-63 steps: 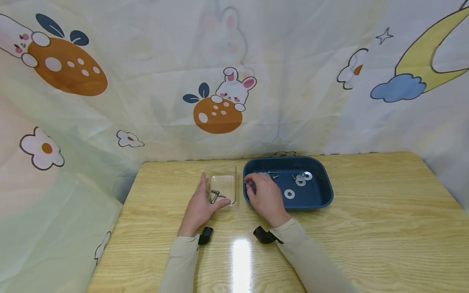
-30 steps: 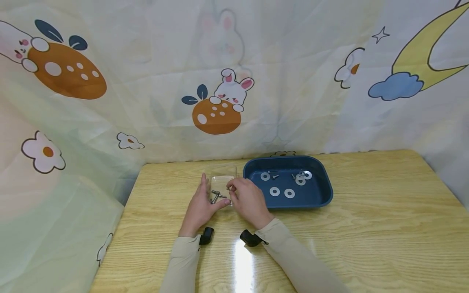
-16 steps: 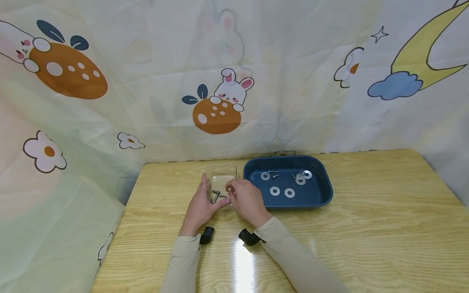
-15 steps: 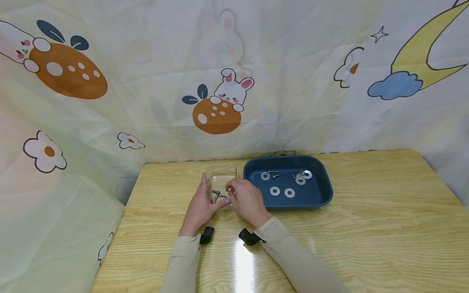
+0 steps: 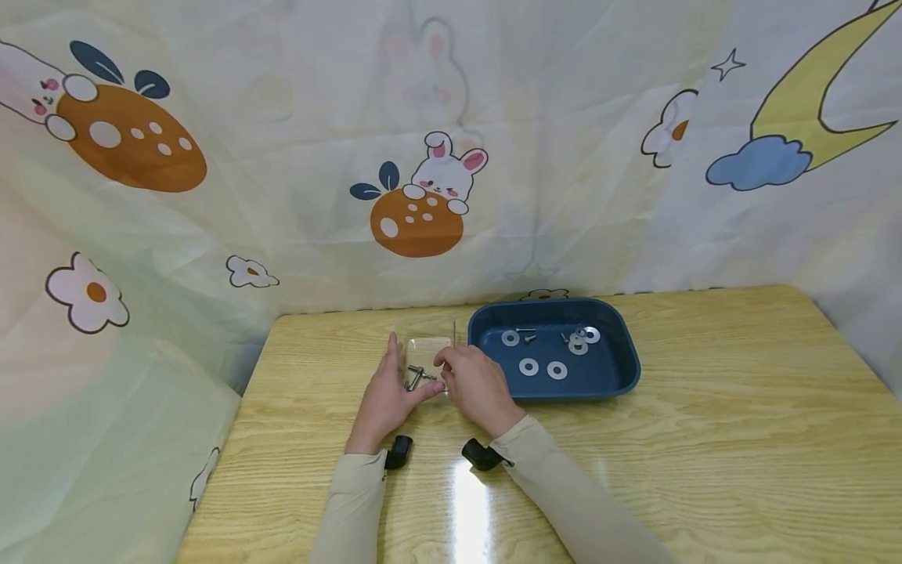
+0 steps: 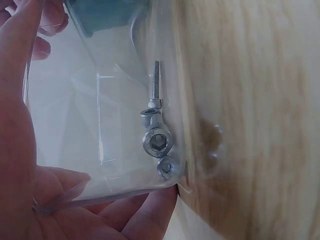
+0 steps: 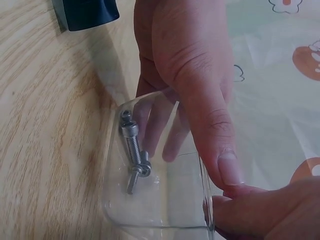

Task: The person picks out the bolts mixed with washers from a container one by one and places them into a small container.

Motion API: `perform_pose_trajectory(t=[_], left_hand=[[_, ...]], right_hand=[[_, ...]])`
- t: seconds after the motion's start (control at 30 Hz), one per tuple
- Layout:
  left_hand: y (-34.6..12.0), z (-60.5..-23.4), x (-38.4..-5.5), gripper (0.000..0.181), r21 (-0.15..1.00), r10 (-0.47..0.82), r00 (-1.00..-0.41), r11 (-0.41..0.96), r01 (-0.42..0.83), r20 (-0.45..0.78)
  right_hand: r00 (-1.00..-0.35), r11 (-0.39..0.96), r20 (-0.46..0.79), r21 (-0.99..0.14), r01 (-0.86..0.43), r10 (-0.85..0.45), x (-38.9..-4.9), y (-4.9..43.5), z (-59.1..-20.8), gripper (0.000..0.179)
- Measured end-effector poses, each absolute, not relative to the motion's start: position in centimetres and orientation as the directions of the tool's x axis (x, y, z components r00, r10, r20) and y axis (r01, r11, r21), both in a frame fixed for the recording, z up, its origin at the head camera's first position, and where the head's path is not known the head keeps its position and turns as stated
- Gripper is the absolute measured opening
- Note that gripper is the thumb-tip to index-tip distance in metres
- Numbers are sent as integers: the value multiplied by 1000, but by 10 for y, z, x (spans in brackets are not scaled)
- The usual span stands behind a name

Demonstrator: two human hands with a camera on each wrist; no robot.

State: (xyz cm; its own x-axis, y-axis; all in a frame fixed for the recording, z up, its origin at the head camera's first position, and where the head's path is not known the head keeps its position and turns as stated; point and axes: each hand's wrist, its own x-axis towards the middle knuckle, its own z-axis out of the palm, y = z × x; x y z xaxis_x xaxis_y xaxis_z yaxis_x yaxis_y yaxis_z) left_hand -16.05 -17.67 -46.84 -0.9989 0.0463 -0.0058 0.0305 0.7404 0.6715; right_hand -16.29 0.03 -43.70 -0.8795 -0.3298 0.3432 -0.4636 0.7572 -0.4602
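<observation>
My left hand [image 5: 384, 403] holds a small clear plastic box [image 5: 430, 345], its fingers along the left side and its thumb across the near side. Inside, several silver socket-head screws [image 6: 155, 82] lie piled in one corner; the right wrist view shows these bolts [image 7: 132, 142] through the clear wall. Over the box's right side is my right hand [image 5: 478, 388], thumb and fingertips drawn together right at the rim. Whether something small sits between those fingertips I cannot tell.
To the right stands a dark blue tray [image 5: 599, 377] with several flat washers [image 5: 528, 366] and a few small screws [image 5: 530, 340]. A printed cloth [image 5: 317, 235] hangs behind the wooden table [image 5: 740, 407].
My right hand has come left from the blue tray to the clear box, then stayed there. A small metal piece seen at its fingertips earlier is now hidden. My left hand has barely moved.
</observation>
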Motion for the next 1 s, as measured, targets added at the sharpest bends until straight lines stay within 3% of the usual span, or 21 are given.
perform_pose_trajectory(t=[0.4,1.0], left_hand=[[-176,-469,-160,124,670,38,-999,742,16,-18],[-176,-467,-158,122,685,41,-999,728,16,-20]], right_hand=[[-873,738,336,-474,-481,-353,-161,9,-431,14],[-858,784,418,-406,-470,-298,-163,41,-427,14]])
